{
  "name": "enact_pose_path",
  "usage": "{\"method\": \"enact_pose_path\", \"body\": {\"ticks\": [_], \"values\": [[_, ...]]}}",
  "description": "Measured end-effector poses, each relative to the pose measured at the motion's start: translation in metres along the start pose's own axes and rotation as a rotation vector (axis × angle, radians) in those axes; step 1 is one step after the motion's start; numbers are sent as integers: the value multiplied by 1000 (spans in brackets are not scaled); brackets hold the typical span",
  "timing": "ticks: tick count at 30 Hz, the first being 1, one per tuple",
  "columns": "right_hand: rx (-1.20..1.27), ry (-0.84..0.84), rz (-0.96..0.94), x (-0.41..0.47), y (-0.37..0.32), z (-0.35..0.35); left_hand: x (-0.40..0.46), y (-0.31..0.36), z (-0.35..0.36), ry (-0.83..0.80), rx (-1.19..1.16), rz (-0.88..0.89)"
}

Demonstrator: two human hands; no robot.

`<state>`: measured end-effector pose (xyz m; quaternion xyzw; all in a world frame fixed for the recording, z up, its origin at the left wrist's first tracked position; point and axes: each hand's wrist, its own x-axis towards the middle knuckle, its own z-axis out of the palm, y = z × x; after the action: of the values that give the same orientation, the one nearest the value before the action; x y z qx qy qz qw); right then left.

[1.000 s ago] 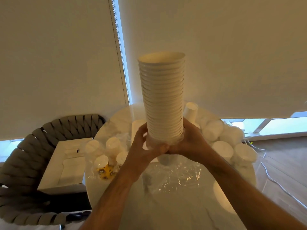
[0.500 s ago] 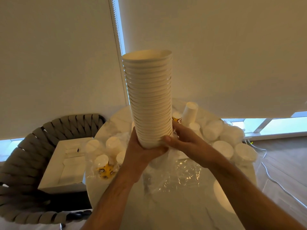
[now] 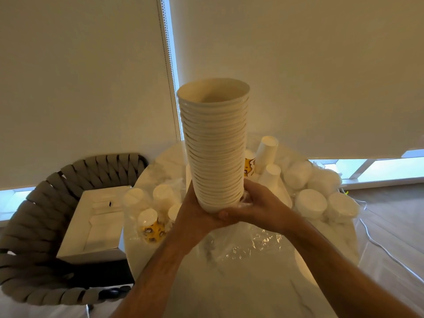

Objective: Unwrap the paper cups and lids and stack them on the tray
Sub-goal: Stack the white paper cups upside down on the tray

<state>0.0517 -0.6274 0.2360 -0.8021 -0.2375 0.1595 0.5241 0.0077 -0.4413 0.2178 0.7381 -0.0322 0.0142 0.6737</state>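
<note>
A tall stack of cream paper cups (image 3: 214, 145) stands upright in the air above the round white table (image 3: 252, 283). My left hand (image 3: 195, 212) grips the stack's base from the left. My right hand (image 3: 257, 203) wraps the base from the right, with a bit of crumpled plastic under its fingers. Clear plastic wrap (image 3: 245, 244) lies on the table below the hands. Wrapped lids (image 3: 314, 198) sit at the right, and wrapped cups (image 3: 149, 203) at the left. The tray is mostly hidden behind the stack.
A woven grey chair (image 3: 29, 226) at the left holds an open white box (image 3: 96, 221). More white cups (image 3: 267, 150) and a yellow-patterned cup (image 3: 249, 166) stand behind the stack. Window blinds hang close behind the table. A white cable runs over the floor at the right.
The stack has shifted left, then back toward the middle, and tilted so its open mouth shows. Both hands have stayed on its base.
</note>
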Motion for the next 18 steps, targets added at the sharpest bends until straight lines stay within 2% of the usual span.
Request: {"method": "enact_pose_path", "body": {"ticks": [3, 8, 18], "values": [[-8, 23, 5, -3, 7, 3, -2, -7, -11, -136, 28, -57], [-17, 13, 27, -3, 24, 7, 4, -17, -14, -151, 139, -43], [-136, -145, 174, 10, 81, 8, -7, -94, 21, 91, 106, -127]]}}
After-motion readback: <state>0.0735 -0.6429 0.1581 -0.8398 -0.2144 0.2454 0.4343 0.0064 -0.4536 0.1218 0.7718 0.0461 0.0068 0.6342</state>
